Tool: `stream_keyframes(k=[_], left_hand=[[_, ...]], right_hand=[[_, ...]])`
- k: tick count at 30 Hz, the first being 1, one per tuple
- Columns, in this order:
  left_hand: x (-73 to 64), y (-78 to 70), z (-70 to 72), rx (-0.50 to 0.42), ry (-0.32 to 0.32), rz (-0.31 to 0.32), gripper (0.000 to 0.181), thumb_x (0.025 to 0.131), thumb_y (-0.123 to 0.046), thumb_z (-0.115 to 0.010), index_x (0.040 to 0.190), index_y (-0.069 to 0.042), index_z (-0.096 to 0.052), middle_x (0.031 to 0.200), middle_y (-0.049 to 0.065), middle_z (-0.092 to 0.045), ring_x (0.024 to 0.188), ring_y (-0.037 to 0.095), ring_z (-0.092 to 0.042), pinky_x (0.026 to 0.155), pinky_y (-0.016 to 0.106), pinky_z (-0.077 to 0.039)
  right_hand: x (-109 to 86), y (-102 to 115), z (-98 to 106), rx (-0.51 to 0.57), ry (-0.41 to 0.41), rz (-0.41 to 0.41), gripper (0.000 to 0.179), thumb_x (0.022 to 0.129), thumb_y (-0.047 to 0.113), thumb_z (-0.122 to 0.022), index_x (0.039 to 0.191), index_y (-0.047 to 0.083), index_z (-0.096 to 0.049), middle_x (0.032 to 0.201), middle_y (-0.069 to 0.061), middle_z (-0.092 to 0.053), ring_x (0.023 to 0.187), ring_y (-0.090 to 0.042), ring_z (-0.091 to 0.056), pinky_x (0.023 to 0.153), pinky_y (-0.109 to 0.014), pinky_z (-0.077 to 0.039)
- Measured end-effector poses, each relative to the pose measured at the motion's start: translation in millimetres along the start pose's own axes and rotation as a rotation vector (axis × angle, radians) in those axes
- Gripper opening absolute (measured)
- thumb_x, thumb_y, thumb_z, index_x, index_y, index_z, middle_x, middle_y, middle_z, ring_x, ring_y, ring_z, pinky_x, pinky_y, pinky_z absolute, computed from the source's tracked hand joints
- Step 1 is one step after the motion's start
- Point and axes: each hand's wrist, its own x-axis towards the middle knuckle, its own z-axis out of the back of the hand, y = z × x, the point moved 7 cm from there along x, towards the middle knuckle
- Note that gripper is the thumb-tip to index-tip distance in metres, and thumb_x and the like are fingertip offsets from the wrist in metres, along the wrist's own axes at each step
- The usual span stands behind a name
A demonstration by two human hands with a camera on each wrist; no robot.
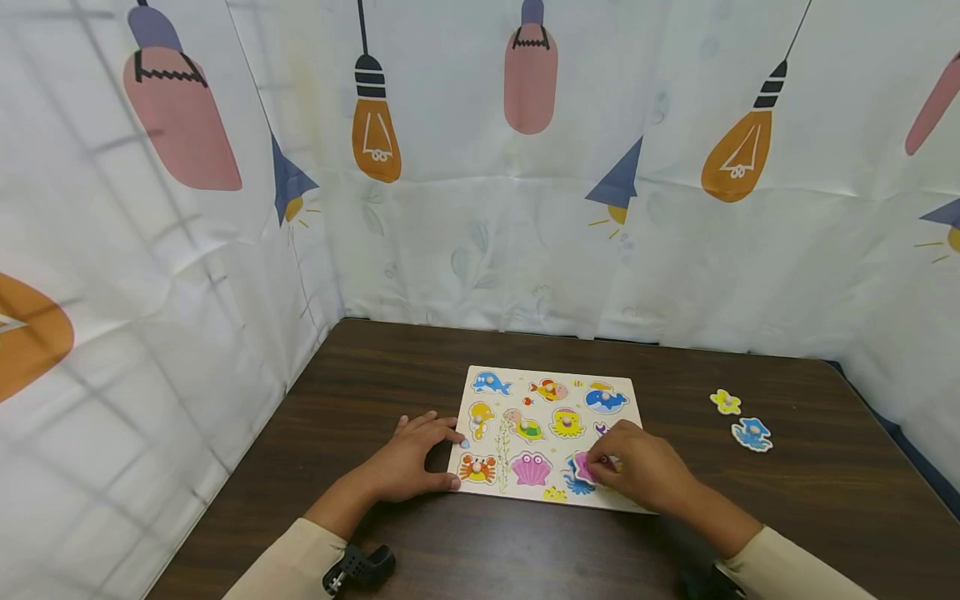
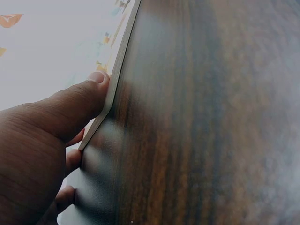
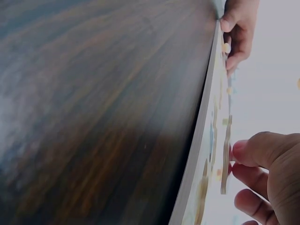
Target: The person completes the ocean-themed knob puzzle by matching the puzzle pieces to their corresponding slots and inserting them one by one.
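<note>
A pale wooden peg puzzle board point(image 1: 555, 443) with sea-animal pictures lies on the table. My left hand point(image 1: 416, 457) rests at its left edge, thumb point(image 2: 96, 89) on the near corner and fingers spread along the side. Over the near right part, my right hand point(image 1: 647, 467) pinches a pink puzzle piece point(image 1: 582, 468) between thumb and fingers. Seen edge-on in the right wrist view, that piece point(image 3: 226, 161) stands tilted just off the board; its knob is mostly hidden by the fingertips. A pink shell piece point(image 1: 531, 469) and a crab piece point(image 1: 477, 468) sit in the near row.
To the right of the board, a yellow star-shaped piece point(image 1: 726, 402) and a blue knobbed piece point(image 1: 752, 434) lie on the dark wooden table point(image 1: 825, 500). White printed curtains point(image 1: 480, 250) hang behind the table and along its left side.
</note>
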Motion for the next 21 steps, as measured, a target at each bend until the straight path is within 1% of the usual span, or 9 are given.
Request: stream_keyframes(k=[9,21], left_hand=[[0.0,-0.7,0.4,-0.002,-0.010,-0.008,0.058,0.083,-0.046,-0.084,0.131,-0.023,-0.064,0.153,0.005,-0.049,0.149,0.043,-0.028,0.114,0.073,-0.007],[0.1,-0.6,-0.2,-0.003,-0.013,-0.018,0.057,0.083,-0.046,-0.084,0.131,-0.023,-0.064,0.153,0.006,-0.049,0.149,0.043,-0.028,0.114,0.073,-0.008]], right_hand=[[8.5,10,-7,-0.010,0.022,0.017,0.008,0.086,0.026,-0.084,0.088,0.031,-0.079,0.089,0.024,-0.066,0.094,-0.007,-0.059,0.077,-0.033,-0.055],[17.5,24,-13,0.011,0.010,0.068,0.006,0.086,0.024,-0.084,0.089,0.027,-0.079,0.090,0.022,-0.066,0.092,-0.005,-0.057,0.073,-0.028,-0.055]])
